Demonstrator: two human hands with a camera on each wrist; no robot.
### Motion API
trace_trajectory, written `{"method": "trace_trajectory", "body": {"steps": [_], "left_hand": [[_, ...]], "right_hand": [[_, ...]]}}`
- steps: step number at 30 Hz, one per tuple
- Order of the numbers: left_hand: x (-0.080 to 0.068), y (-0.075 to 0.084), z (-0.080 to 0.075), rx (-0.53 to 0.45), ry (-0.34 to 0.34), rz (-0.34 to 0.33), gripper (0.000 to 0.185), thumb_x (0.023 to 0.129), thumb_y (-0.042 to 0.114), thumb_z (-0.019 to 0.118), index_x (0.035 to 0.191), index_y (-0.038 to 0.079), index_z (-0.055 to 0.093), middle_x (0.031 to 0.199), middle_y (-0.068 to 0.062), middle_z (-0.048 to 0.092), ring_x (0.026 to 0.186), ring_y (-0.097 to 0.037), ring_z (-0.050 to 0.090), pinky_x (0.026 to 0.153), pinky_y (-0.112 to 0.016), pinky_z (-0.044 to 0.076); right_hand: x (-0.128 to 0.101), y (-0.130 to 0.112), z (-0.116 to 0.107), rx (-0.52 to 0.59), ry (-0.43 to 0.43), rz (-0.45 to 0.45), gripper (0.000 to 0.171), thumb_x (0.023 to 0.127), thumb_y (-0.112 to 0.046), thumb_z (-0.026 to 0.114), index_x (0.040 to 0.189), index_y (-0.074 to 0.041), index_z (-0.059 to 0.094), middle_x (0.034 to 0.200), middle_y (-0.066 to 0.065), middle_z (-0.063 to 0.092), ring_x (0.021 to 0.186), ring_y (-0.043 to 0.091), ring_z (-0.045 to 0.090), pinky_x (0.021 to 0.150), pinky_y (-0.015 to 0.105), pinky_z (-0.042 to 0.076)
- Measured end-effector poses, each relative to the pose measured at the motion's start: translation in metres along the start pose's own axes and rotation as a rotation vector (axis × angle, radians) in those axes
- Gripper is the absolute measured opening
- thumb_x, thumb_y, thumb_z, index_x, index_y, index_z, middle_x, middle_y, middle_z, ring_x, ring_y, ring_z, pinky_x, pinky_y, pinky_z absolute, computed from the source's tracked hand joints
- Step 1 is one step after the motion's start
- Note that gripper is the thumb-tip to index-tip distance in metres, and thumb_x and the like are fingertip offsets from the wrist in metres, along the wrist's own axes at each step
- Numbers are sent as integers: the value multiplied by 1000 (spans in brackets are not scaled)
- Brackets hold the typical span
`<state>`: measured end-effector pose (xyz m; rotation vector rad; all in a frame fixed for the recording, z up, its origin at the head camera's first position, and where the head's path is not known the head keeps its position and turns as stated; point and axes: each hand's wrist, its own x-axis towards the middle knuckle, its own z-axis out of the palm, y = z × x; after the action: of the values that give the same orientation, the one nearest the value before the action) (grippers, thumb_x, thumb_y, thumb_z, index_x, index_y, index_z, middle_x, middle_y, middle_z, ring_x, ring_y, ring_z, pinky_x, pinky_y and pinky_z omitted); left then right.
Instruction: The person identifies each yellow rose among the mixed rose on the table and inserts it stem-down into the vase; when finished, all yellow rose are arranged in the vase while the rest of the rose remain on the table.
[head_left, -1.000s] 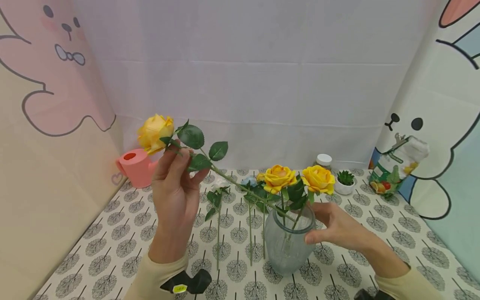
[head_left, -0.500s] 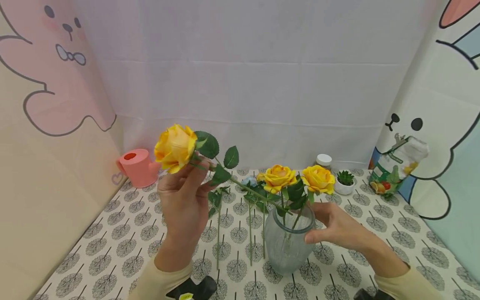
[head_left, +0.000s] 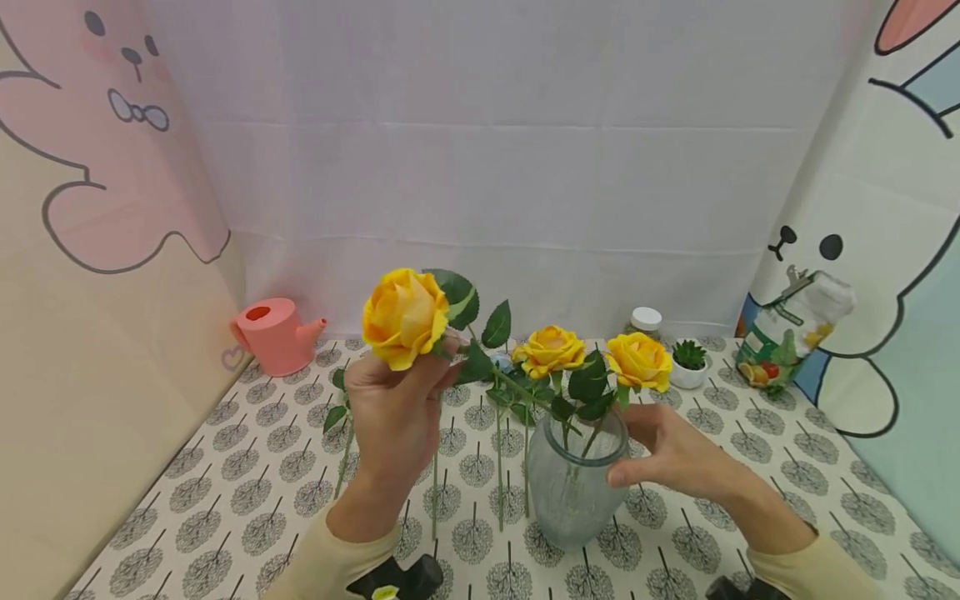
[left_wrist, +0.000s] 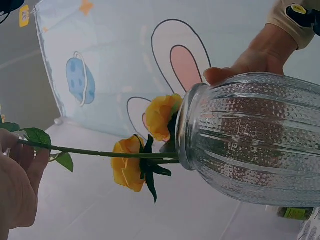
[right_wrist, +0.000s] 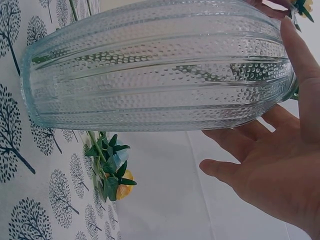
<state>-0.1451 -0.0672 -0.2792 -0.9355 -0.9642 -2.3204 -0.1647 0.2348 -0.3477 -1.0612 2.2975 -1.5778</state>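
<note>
Yellow petals lead the scene: the left hand (head_left: 396,417) pinches a yellow rose (head_left: 405,317) just under its head, fingers curled round the stem (left_wrist: 110,154), which slants down to the right so that its lower end already sits inside the mouth of the glass vase (head_left: 576,479). To seat it well, the hand should, I judge, tip the bloom upright as it lowers, feeding the stem straight down instead of levering it against the rim. Behind the hand, several loose stems (head_left: 501,467) lie flat on the tree-print surface (head_left: 225,500), so the wrist should stay clear of them. In the vase two more yellow roses (head_left: 553,350) lean out over the rim; the new stem crosses their leaves and could snag or push them aside if forced, so a slow slide is wiser. On the right, the right hand (head_left: 678,454) rests against the vase's side near the neck, thumb on the glass and fingers only loosely bent, steadying without clasping. It should keep the vase from tipping towards the incoming stem.
</note>
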Motion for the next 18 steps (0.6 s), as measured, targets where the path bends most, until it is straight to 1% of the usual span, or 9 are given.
{"method": "trace_trajectory", "body": {"steps": [3,6,9,13,16,18], "left_hand": [[-2,1,0,-7,-3,2,24,87,-12,69,106,2,76,97,-9,67,85,-19,69,76,-30,61],[-3,-3,0,1,-20,-10,23,87,-11,71,105,2,77,97,-10,68,85,-19,70,75,-32,61],[-4,-10,0,35,-27,-30,28,88,-14,66,105,5,78,97,-9,70,86,-19,71,76,-33,60],[-6,-20,2,97,-22,-68,38,87,-18,59,102,11,79,94,-6,72,85,-16,71,75,-32,60],[-8,-25,3,141,-22,-89,41,87,-16,59,102,15,79,95,-4,72,85,-15,71,75,-32,60],[-8,-29,2,172,-18,-102,40,87,-14,60,103,17,79,96,-3,72,86,-14,71,75,-33,60]], "right_hand": [[0,1,0,0,9,0,53,88,-23,79,136,-7,61,136,9,62,128,16,55,105,22,41],[0,1,0,8,13,4,53,88,-20,80,135,-5,62,135,10,62,127,16,56,105,22,41],[0,1,0,10,9,4,53,88,-20,79,136,-4,61,135,15,61,128,16,55,105,22,41],[0,1,1,15,4,0,54,88,-20,79,136,-3,61,136,22,59,129,15,54,105,21,40],[0,0,0,22,2,2,54,88,-20,79,136,-4,61,136,21,59,129,15,54,106,21,39],[0,0,0,22,4,5,54,88,-21,79,136,-5,61,135,17,61,128,15,55,106,21,40]]}}
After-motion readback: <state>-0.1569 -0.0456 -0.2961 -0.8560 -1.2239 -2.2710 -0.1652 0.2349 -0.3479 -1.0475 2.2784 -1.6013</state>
